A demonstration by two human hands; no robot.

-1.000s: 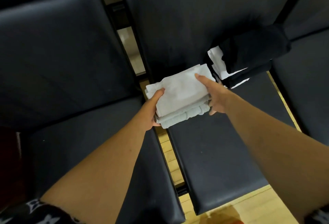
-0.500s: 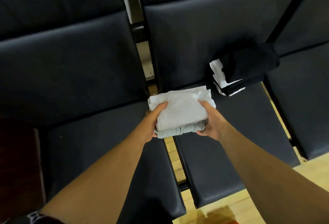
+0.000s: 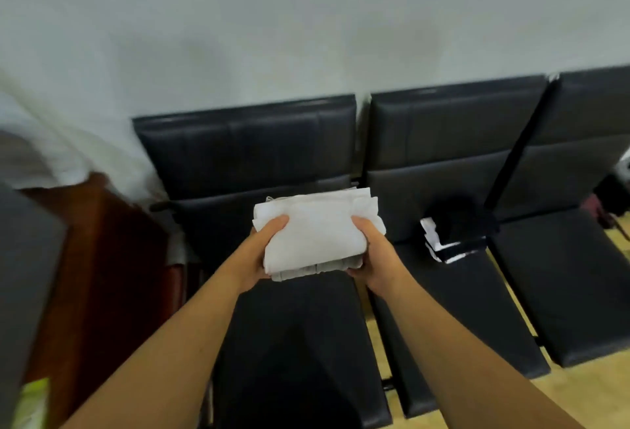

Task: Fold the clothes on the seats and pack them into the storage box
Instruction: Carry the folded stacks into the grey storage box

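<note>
Folded white stack held above the seat, box not in sight

The left hand and right hand clamp its nine and three o'clock edges, thumbs on top. Loose layers at twelve o'clock could slide apart if either grip slackens. A second folded pile waits at three o'clock.

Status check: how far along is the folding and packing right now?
Done: the white stack looks folded. In hand: left hand and right hand grip it by its sides above a seat. Left: packing it, and the black-and-white folded pile on the next seat. No storage box clearly in view.
</note>
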